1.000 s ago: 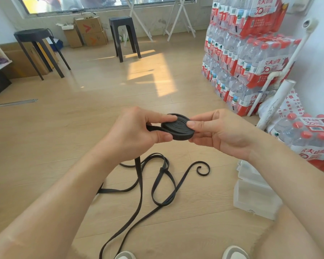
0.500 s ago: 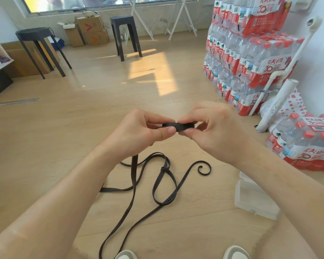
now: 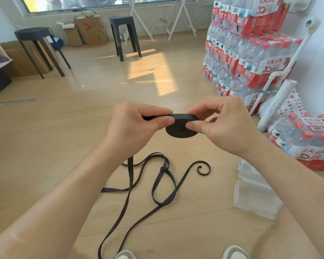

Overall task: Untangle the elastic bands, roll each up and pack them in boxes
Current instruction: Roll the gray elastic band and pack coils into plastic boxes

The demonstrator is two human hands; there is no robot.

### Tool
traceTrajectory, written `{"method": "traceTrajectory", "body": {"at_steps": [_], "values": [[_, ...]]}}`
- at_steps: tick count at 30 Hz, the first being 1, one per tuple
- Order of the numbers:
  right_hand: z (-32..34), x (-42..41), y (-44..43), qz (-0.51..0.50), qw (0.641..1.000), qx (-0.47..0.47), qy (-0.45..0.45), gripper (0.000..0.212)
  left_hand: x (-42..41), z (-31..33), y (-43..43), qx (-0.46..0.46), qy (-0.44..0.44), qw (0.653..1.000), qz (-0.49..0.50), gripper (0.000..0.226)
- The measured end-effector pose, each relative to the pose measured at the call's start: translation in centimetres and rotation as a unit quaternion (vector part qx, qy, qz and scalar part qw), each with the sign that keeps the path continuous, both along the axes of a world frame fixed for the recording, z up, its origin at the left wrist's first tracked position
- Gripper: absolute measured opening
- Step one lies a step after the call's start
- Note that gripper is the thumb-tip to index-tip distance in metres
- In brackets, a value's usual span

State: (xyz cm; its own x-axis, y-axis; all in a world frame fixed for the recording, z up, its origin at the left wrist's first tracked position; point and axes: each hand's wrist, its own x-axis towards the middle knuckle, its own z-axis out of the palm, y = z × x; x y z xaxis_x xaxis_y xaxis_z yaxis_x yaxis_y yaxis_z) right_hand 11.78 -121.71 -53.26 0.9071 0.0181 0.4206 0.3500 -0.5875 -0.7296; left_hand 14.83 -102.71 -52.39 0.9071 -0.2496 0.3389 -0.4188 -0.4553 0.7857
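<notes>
A flat black coil of rolled elastic band [image 3: 176,132] is pinched at its 3 o'clock edge by the right hand [image 3: 223,126]. The left hand [image 3: 135,128], at 9 o'clock, pinches the strip feeding into it. The band's loose black tail [image 3: 163,184] lies looped on the floor at 6 o'clock, with clear plastic boxes [image 3: 254,199] at 4 o'clock.

A light wooden floor [image 3: 67,139] is seen — loose black elastic band [image 3: 153,186], clear plastic boxes [image 3: 254,195] and bottled-water packs [image 3: 307,143] are laid on it.

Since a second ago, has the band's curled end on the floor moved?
No. The curled end keeps its place left of the clear box.
</notes>
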Motion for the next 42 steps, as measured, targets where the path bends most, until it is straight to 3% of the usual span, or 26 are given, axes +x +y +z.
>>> {"method": "traceTrajectory", "body": {"at_steps": [6, 12, 22, 29, 31, 36, 39, 42], "values": [[0.2, 0.0, 0.0, 0.028, 0.988, 0.129, 0.077, 0.022, 0.2, -0.1, -0.3, 0.012, 0.015, 1.000, -0.009, 0.012], [-0.3, 0.2, 0.1, 0.025, 0.965, 0.232, 0.122, 0.017, 0.5, -0.3, -0.1, -0.093, 0.110, 0.989, -0.038, 0.013], [-0.4, 0.4, 0.2, 0.022, 0.929, 0.336, 0.152, 0.010, 0.2, -0.6, -0.5, -0.174, 0.090, 0.980, -0.018, 0.012], [-0.4, 0.4, 0.0, 0.022, 0.899, 0.400, 0.176, 0.006, 0.0, -0.6, -0.6, -0.179, 0.130, 0.975, -0.037, 0.020], [-0.3, 0.3, -0.2, 0.038, 0.900, 0.386, 0.197, 0.005, 0.0, -0.4, -0.5, -0.166, 0.109, 0.980, -0.027, 0.022], [0.1, -0.1, -0.3, 0.080, 0.943, 0.239, 0.216, 0.013, 0.1, 0.2, 0.1, -0.051, 0.045, 0.998, -0.009, 0.030], [0.0, -0.2, 0.0, 0.061, 0.969, 0.133, 0.201, 0.010, 0.0, 0.4, 0.2, 0.013, 0.020, 1.000, -0.014, 0.033], [-0.1, -0.1, 0.1, 0.029, 0.976, 0.117, 0.183, 0.009, -0.2, 0.3, -0.1, 0.044, 0.005, 0.999, -0.017, 0.036]]}}
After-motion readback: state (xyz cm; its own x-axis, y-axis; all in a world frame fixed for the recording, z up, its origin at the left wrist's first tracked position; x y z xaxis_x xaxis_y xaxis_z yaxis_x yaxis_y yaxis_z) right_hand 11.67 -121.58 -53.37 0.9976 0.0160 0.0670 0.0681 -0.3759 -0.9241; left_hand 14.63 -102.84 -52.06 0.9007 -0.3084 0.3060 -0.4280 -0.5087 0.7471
